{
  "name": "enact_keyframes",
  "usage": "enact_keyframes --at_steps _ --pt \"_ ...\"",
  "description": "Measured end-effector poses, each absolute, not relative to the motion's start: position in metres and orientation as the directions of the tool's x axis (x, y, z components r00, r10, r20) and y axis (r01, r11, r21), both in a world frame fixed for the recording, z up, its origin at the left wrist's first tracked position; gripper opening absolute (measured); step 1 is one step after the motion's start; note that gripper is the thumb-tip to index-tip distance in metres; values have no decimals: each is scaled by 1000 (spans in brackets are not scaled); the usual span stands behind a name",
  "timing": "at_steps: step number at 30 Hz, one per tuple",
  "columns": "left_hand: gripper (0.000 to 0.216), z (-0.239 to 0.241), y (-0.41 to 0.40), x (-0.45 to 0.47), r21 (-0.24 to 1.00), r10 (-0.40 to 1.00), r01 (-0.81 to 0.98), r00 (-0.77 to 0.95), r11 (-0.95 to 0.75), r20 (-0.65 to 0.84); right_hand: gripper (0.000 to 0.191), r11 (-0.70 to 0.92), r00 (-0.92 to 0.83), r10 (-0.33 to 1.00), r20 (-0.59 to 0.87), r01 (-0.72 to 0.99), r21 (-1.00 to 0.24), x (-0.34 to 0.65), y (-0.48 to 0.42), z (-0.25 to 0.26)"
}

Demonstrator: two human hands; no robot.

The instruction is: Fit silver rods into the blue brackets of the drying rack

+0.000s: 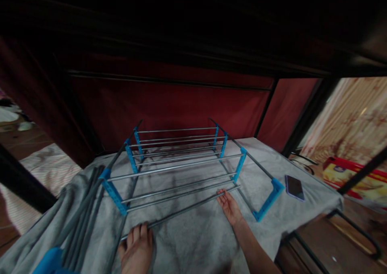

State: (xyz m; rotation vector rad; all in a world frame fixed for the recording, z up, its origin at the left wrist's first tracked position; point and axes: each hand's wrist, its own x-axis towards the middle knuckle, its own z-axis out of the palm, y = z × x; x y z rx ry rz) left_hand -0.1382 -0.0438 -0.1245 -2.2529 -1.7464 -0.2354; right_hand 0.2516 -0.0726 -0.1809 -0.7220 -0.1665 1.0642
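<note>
A thin grey metal rod point(187, 208) lies slantwise low in front of me, over the grey cloth. My left hand point(137, 245) is closed around it near its left end. Close to the right end, my right hand point(229, 207) grips the same rod between thumb and fingers. Beyond stands a rack frame of grey tubes with several cross rods point(181, 168) between its two sides. Blue plastic connectors join the tubes, among them a left one point(112, 191) and a right one point(269, 200) with no cross rod in it. Another blue connector point(51, 262) is cut off at bottom left.
Several loose grey tubes point(83, 225) lie on the cloth at left. A phone point(294, 187) rests on the grey cloth point(320, 197) at right. Dark metal posts point(311, 112) and a dark top surround the space, with a red panel point(181, 108) behind. A red-and-yellow box point(353, 175) stands beyond.
</note>
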Motion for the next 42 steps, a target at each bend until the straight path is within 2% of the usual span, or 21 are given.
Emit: enact_keyframes --at_steps 8,21,33,42 --pt "40 -120 -44 -137 -159 913 955 289 -252 290 16 303 499 841 -210 -755 -582 246 -73 -173" --pt "35 -105 -52 -130 -121 895 959 281 -254 346 10 314 526 822 -219 -739 -596 248 -71 -171" --pt "33 -112 -49 -129 -147 918 968 239 -202 317 4 284 480 848 -225 -770 -571 251 -74 -170" --pt "36 -118 -46 -128 -159 920 970 229 -186 319 6 268 490 834 -254 -762 -590 249 -75 -159"
